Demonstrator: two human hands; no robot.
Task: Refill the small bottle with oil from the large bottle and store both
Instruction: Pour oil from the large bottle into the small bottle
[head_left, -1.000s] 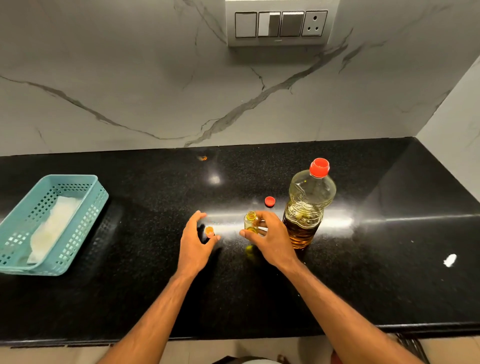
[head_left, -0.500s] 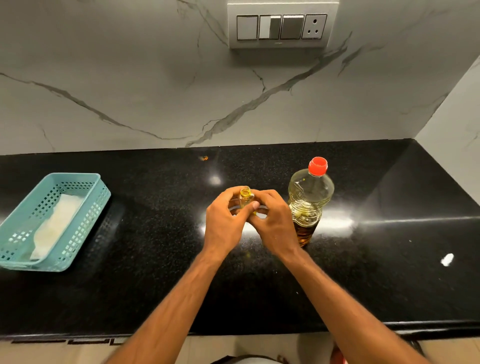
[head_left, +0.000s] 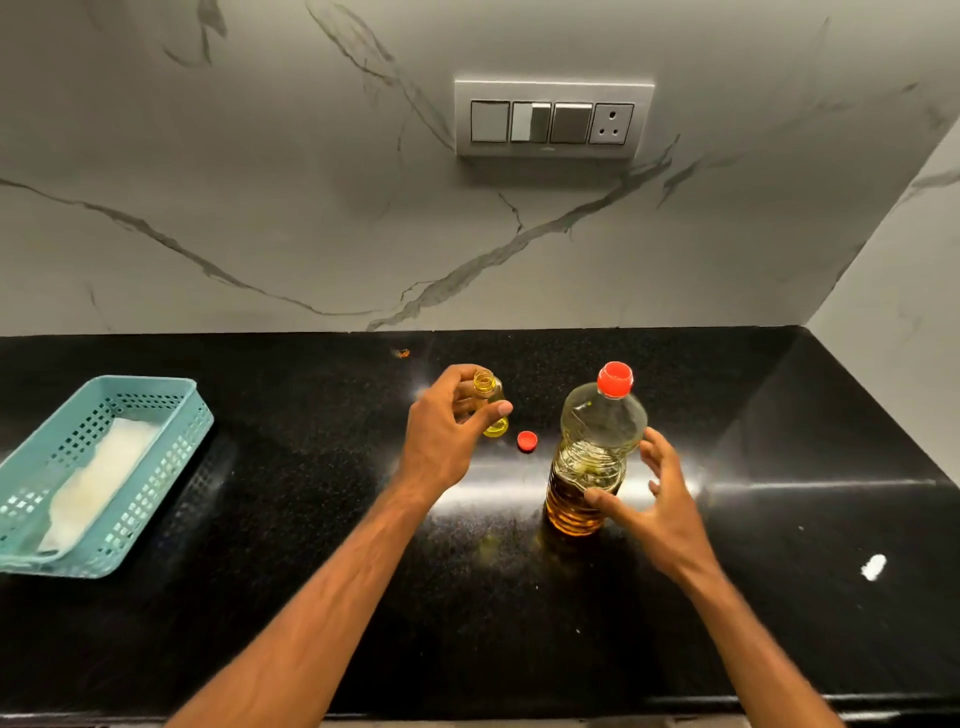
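My left hand (head_left: 447, 426) grips the small yellow bottle (head_left: 491, 395), its mouth uncapped, holding it slightly tilted just above the black counter (head_left: 311, 571). A small red cap (head_left: 527, 440) lies on the counter just right of it. The large oil bottle (head_left: 595, 452) stands upright with its red cap (head_left: 615, 379) on, amber oil filling its lower part. My right hand (head_left: 652, 499) is spread at that bottle's right side, thumb touching its lower ribbed part, fingers apart from it.
A teal perforated basket (head_left: 171, 431) with a white cloth inside sits at the far left. A white speck (head_left: 874, 566) lies on the counter at right. The marble wall with a switch panel (head_left: 553, 122) rises behind; a side wall closes the right corner.
Both hands were together at the small bottle. Now my left hand alone holds it, further back, and my right hand has moved right to the large bottle. The camera view tilted upward.
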